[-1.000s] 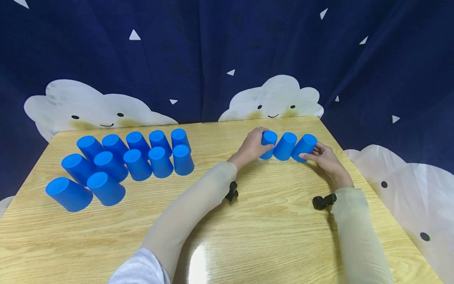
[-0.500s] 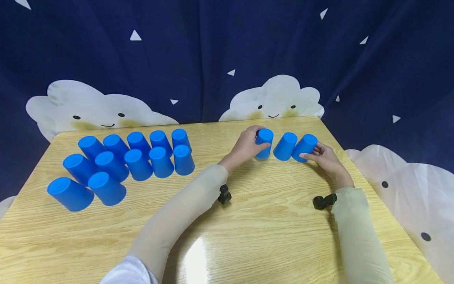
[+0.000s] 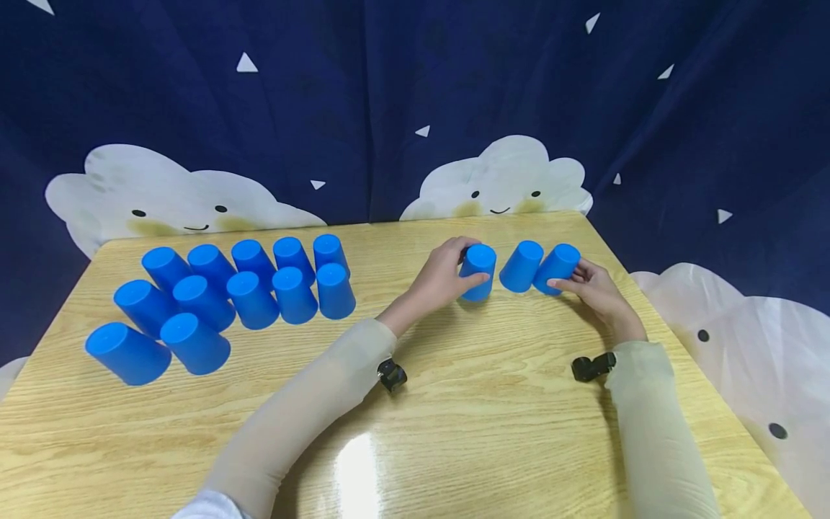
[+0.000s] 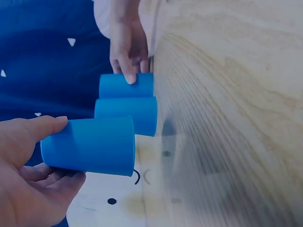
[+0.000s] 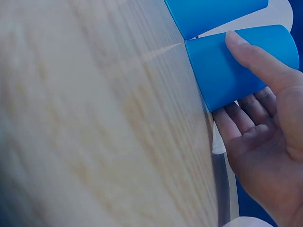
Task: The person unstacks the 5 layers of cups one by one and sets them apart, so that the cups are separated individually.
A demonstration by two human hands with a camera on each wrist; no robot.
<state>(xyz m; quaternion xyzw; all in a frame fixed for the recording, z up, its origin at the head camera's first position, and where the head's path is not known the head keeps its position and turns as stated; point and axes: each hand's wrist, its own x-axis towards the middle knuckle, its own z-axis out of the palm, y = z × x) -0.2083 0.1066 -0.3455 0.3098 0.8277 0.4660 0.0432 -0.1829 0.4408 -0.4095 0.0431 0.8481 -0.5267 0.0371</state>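
My left hand (image 3: 438, 280) grips an upside-down blue cup (image 3: 478, 272), thumb on the near side and fingers behind. In the left wrist view, a gap shows between this cup's rim and the table, wider than at its neighbours. To its right a second blue cup (image 3: 521, 267) stands mouth down, untouched. The rightmost blue cup (image 3: 556, 269) stands close beside that one, and my right hand (image 3: 598, 292) holds it. The right wrist view shows the thumb (image 5: 251, 54) across the cup's side and the other fingers curled under the far side.
On the left of the wooden table (image 3: 493, 432) stand several more upside-down blue cups (image 3: 194, 344), set in three rows. A dark blue curtain (image 3: 363, 108) with clouds hangs right behind the table's back edge.
My left hand has drawn its cup leftward and slightly toward me, widening the gap to the middle cup. The right hand and its cup have stayed in place.
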